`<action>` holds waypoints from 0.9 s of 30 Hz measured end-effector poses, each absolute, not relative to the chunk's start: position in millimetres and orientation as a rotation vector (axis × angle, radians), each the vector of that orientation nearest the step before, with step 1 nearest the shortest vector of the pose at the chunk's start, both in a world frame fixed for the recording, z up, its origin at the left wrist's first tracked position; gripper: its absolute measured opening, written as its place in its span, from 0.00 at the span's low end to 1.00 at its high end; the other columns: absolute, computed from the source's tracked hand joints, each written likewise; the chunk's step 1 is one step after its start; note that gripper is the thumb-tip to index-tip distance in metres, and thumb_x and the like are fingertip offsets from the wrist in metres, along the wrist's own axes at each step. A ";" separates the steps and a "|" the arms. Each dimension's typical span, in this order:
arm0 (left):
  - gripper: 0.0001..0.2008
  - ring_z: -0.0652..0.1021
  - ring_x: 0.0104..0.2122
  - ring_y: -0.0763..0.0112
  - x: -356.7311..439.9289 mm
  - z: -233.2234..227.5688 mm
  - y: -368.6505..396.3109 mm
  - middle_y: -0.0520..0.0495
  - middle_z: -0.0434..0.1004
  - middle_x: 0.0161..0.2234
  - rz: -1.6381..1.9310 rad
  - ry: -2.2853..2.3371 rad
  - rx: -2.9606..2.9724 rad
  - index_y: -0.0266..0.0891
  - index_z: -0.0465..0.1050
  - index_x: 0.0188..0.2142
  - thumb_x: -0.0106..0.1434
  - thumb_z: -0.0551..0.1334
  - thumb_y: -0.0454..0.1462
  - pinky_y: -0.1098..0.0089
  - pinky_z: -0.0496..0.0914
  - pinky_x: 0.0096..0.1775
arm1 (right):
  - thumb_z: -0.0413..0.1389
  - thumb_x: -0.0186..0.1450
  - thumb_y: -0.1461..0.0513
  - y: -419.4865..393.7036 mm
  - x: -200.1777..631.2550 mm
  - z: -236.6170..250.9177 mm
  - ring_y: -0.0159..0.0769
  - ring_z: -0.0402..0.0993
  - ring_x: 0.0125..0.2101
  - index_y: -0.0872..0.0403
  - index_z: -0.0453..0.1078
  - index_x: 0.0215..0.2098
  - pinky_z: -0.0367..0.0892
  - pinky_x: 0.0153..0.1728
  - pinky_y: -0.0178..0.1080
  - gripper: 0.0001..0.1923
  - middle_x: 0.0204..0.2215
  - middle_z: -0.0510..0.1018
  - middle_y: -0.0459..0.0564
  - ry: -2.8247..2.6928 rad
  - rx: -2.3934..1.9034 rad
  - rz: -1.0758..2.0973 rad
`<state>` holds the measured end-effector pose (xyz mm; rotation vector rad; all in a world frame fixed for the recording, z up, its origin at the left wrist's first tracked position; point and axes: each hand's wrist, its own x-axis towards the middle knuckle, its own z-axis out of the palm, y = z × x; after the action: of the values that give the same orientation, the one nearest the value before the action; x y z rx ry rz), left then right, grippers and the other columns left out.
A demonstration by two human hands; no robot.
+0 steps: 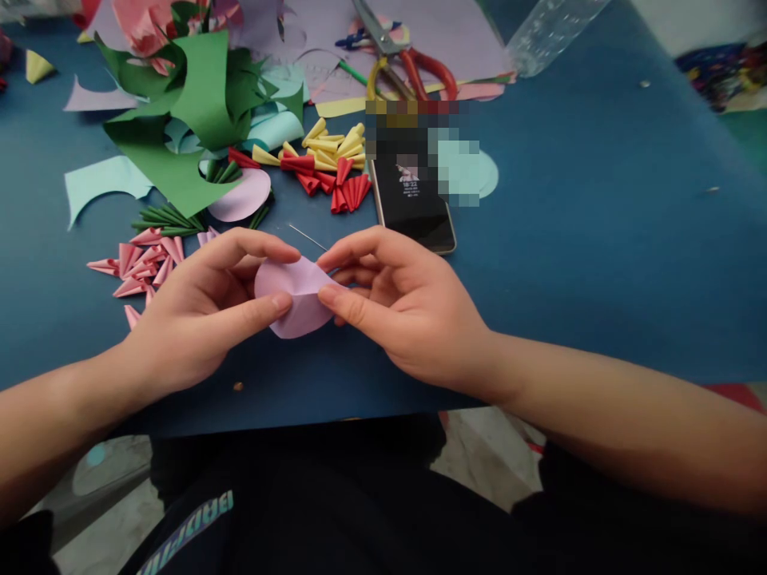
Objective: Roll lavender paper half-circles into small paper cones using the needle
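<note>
**Lilac paper disc pinched between two hands over a blue table**

While both forearms rest along the near edge of the blue table (599,239), the person holds a lilac paper disc (296,299) right between the two hands, just above the tabletop. Left hand (197,311) grips the disc's left side, thumb on the front face and forefinger curled over the top rim. Right hand (407,307) pinches the right side, thumb and forefinger closed on the edge, the other fingers tucked behind the paper. The two thumbs nearly meet at the disc's middle. Its right part looks bent or folded; how far, I can't tell.

Just beyond the hands lies a thin needle (307,236), and past the right hand a dark phone (413,212) lies flat, its upper part blurred. Left of the left hand is a scatter of pink folded cones (141,263). Farther back sit red folded cones (335,180), yellow folded cones (332,144), dark green folded cones (164,220) and curling green paper offcuts (192,112). Red-handled scissors (407,68) lie on pale sheets at the table's far side.
</note>
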<state>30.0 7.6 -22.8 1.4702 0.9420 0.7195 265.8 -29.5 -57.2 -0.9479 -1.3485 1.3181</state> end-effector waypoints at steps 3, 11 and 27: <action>0.16 0.86 0.33 0.67 31.3 -21.3 7.8 0.51 0.87 0.37 0.701 0.926 1.468 0.46 0.82 0.50 0.65 0.81 0.40 0.69 0.82 0.36 | 0.71 0.71 0.60 -29.0 266.2 -56.6 0.36 0.83 0.44 0.51 0.78 0.48 0.86 0.45 0.38 0.10 0.45 0.84 0.49 -1.328 -0.928 1.335; 0.21 0.89 0.36 0.63 30.6 -20.2 8.8 0.49 0.89 0.42 0.648 0.910 1.511 0.48 0.79 0.56 0.66 0.79 0.40 0.67 0.85 0.38 | 0.75 0.65 0.65 -29.5 267.1 -53.2 0.36 0.83 0.45 0.51 0.79 0.45 0.85 0.45 0.37 0.13 0.45 0.84 0.48 -1.303 -0.852 1.344; 0.15 0.88 0.36 0.72 31.0 -23.8 11.3 0.55 0.87 0.39 0.698 0.685 1.375 0.45 0.83 0.52 0.68 0.78 0.32 0.79 0.81 0.38 | 0.76 0.68 0.58 -29.9 270.3 -51.7 0.40 0.84 0.47 0.52 0.81 0.45 0.86 0.46 0.40 0.13 0.45 0.84 0.50 -1.396 -0.856 1.404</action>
<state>31.0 11.3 -23.8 1.3753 0.6851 0.6975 270.3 -29.9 -51.7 -0.8563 -1.3961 1.4037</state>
